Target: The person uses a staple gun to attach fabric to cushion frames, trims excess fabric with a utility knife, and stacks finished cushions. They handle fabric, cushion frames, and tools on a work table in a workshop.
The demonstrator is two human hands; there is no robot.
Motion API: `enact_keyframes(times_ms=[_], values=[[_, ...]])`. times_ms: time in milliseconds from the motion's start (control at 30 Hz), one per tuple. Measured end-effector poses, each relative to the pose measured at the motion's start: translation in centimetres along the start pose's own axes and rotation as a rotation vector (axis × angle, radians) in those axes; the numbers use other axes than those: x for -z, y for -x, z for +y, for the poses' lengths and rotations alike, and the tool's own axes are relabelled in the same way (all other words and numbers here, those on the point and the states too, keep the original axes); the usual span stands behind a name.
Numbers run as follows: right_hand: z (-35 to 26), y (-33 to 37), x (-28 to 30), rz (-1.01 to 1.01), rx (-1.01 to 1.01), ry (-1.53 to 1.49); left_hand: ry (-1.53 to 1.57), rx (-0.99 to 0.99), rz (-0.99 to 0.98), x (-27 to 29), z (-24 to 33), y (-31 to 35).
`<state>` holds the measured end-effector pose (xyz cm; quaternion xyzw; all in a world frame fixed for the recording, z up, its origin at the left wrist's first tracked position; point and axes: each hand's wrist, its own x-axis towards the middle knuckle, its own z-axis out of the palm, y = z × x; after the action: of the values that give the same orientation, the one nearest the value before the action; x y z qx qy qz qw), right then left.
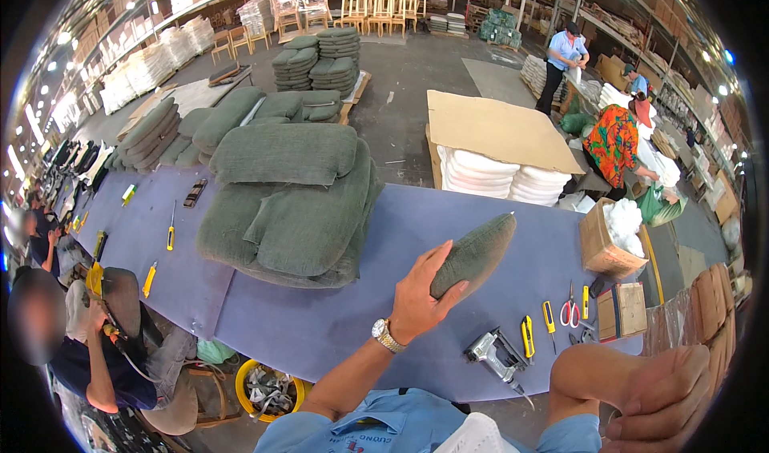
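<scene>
My left hand (420, 297), a metal watch on its wrist, grips the lower end of a small green fabric cushion (477, 254) and holds it tilted on edge over the purple-blue table (336, 325). My right hand (665, 393) sits low at the right, close to the camera, with its fingers curled beside a plastic-wrapped wooden piece (709, 309). Whether it holds anything is not visible.
A pile of larger green cushions (288, 205) fills the table's middle. Near my hands lie a staple gun (497, 355), yellow utility knives (527, 337), red-handled scissors (569, 313) and a cardboard box of white stuffing (609, 237). A seated person (96, 333) and a yellow bucket (268, 389) are at the left.
</scene>
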<state>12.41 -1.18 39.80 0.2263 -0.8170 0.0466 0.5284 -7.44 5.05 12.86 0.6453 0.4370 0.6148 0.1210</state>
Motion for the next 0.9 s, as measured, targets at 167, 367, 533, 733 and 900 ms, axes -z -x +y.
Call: enact_keyframes(times_ms=[167,367,533,733,900], values=[[0.2,-0.3,-0.2,0.015,0.046,-0.032,-0.014,-0.039,0.034,0.1,-0.6,-0.2],[-1.6,0.5,-2.3,0.208,-0.036,0.095,-0.034,-0.069,0.047,0.2,-0.4,0.4],[-2.1,0.1,-0.9,0.161,0.011,0.065,-0.009,-0.024,0.012,-0.2,-0.6,0.4],[-1.9,-0.8,0.7,-0.055,-0.339,-0.056,-0.001,-0.038,0.016,0.1,-0.8,0.1],[-1.5,0.0,0.3,-0.020,-0.209,0.006,-0.008,-0.053,0.035,0.3,-0.9,0.1]])
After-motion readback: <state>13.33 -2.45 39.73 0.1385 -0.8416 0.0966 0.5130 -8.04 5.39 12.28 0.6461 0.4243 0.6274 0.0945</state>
